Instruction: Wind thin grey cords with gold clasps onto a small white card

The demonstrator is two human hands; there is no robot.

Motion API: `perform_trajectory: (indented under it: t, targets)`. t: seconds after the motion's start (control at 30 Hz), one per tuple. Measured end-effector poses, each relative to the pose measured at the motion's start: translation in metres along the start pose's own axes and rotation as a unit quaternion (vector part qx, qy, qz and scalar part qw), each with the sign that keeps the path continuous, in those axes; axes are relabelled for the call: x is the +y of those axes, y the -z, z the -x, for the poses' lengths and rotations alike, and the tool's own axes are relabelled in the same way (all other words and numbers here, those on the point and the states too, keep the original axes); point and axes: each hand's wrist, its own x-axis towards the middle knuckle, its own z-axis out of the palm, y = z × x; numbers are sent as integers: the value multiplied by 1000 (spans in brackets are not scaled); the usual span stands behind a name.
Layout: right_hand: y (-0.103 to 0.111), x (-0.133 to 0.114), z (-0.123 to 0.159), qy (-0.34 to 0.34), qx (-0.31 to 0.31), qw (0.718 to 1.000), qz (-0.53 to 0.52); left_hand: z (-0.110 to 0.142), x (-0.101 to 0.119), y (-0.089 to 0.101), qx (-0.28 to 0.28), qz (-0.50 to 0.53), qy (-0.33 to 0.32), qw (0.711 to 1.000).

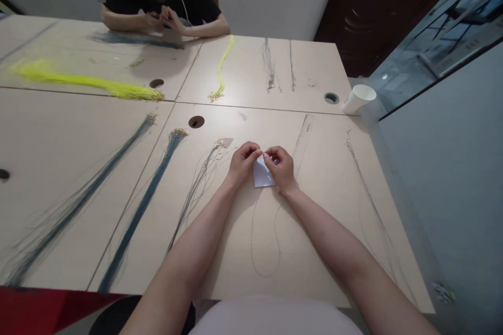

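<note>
My left hand and my right hand meet fingertip to fingertip over the table, each closed in a pinch. From beneath them a thin dark cord hangs toward me in a long loop on the tabletop. Its ends run up to my fingers, where the pinched part is too small to see clearly. Under both hands lies a small white piece of paper, partly covered by my right hand. Left of my hands is a loose bundle of grey cords with gold-coloured metal ends near a small brownish patch.
A clear ruler lies beyond my right hand. Blue-green cord bundles stretch along the left, yellow cords farther back. More thin cords lie at right. A white cup stands at the far-right edge. Across sits another person.
</note>
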Motion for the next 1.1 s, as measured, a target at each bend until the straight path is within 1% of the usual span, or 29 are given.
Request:
perform_trajectory:
  t: [0.2,0.37,0.77,0.97,1.1]
  targets:
    - [0,1,0,-15,-11,1000,-11,0,0,0,1,-4,-7,1000]
    - [-1,3,0,-33,-4,999,-10,0,1,0,2,-9,-9,1000]
    - [-1,2,1,-36,-5,999,-22,1,3,-1,8,-12,-25,1000]
    - [0,3,0,-40,-11,999,-27,1,4,-1,5,-21,-32,999]
    - [1,4,0,-53,-30,997,-45,1,4,0,2,-25,-33,999]
